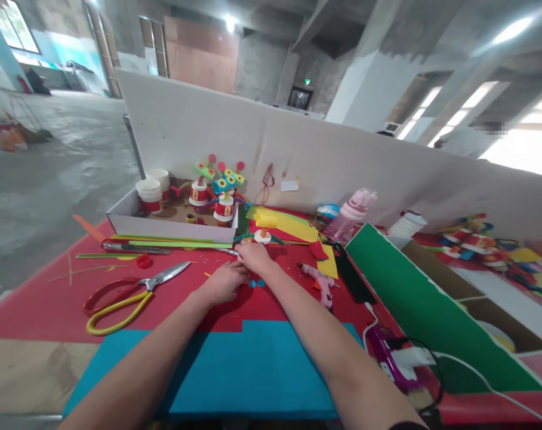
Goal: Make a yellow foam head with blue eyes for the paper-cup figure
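Note:
My left hand [226, 283] is low over the red table covering, its fingers bent inward beside small blue paper discs [256, 283]; what they hold, if anything, is hidden. Just beyond it, my right hand [252, 258] reaches across with its fingers at a thin pale tool [228, 251], and whether it grips the tool is too small to tell. Past the right hand stands a white cup piece [262, 237] with a yellow paper roll [266, 220] on top and green twisted arms. Large scissors [150, 285] with red and yellow handles lie open on the left.
A tray [172, 230] at the back left holds paper cups [150, 196] and finished cup figures [224, 206]. On the right are a pink glue gun [320, 283], a black phone [354, 278], a purple power strip [390, 358] and a green-sided box [423, 310]. Blue sheets [248, 370] lie in front.

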`<state>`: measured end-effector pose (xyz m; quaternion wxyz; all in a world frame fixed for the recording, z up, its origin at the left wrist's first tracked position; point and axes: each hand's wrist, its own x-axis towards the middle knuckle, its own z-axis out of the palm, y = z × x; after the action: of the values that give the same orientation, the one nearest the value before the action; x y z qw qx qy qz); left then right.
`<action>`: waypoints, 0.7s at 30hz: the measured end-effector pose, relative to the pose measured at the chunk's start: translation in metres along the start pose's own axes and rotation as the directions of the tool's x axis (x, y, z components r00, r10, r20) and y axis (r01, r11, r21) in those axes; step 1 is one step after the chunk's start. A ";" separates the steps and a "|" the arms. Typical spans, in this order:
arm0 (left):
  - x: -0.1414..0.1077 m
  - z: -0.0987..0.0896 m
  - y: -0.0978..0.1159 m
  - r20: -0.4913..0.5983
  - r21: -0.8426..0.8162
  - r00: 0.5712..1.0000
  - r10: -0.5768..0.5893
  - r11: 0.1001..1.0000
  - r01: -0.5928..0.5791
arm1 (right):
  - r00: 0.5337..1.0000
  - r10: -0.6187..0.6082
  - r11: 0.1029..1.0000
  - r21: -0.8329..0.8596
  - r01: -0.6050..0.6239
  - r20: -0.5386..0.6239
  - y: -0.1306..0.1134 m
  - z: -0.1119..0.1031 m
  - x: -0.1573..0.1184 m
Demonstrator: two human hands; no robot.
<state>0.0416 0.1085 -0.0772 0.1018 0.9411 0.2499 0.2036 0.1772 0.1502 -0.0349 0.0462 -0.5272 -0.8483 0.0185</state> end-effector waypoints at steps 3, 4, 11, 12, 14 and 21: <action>0.000 0.001 -0.001 -0.007 -0.005 1.000 -0.026 1.000 0.026 | 0.998 0.014 0.997 0.073 -0.010 -0.058 0.002 -0.012 -0.023; 0.000 0.002 -0.001 -0.007 -0.006 0.999 -0.037 0.999 0.037 | 0.995 0.021 0.990 0.141 -0.008 -0.097 0.005 -0.015 -0.034; -0.001 0.001 -0.001 0.002 0.008 0.999 -0.054 0.999 0.054 | 0.915 0.387 0.342 0.939 -0.026 -0.115 0.047 -0.010 -0.113; -0.001 0.001 -0.001 0.005 0.008 0.999 -0.053 0.999 0.053 | 0.880 0.470 0.141 0.990 0.010 -0.076 0.054 -0.005 -0.121; -0.001 0.001 0.000 0.008 0.005 0.999 -0.052 0.999 0.052 | 0.815 0.580 -0.183 0.976 0.115 0.013 0.064 0.005 -0.132; 0.000 -0.003 -0.003 -0.040 0.091 0.995 -0.089 0.992 0.092 | 0.788 0.609 -0.381 0.905 0.190 0.091 0.059 0.013 -0.127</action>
<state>0.0393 0.1114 -0.0756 0.0626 0.9287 0.3035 0.2036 0.2846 0.0627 -0.0598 0.6538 -0.4086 -0.2849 0.5696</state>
